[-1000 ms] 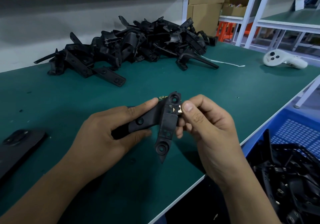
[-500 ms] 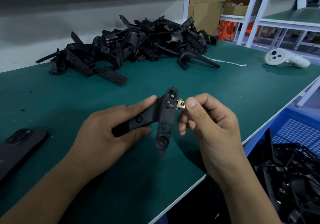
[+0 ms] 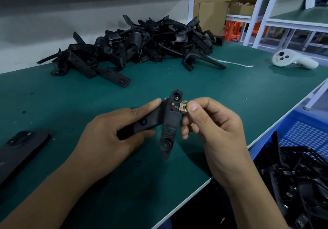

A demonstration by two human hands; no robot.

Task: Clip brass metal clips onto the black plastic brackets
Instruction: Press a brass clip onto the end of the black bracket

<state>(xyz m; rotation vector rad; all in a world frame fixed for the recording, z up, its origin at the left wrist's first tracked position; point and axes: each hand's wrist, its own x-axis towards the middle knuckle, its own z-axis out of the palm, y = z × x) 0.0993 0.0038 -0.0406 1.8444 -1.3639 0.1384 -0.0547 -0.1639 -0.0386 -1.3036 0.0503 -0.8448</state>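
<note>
1. While the left hand point(image 3: 110, 136) clasps its matte stem, the black T-shaped plastic bracket point(image 3: 169, 122) hangs above the green felt-like desk point(image 3: 230, 94) between both hands.
2. Pinched in the right hand point(image 3: 213, 127), a shiny square brass metal clip point(image 3: 183, 107) touches the bracket's right edge.
3. Beyond the hands lies a tangled pile of black brackets point(image 3: 142, 46).

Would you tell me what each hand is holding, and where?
Left hand grips the black bracket by its side arm; right hand pinches a brass clip by its edge.
</note>
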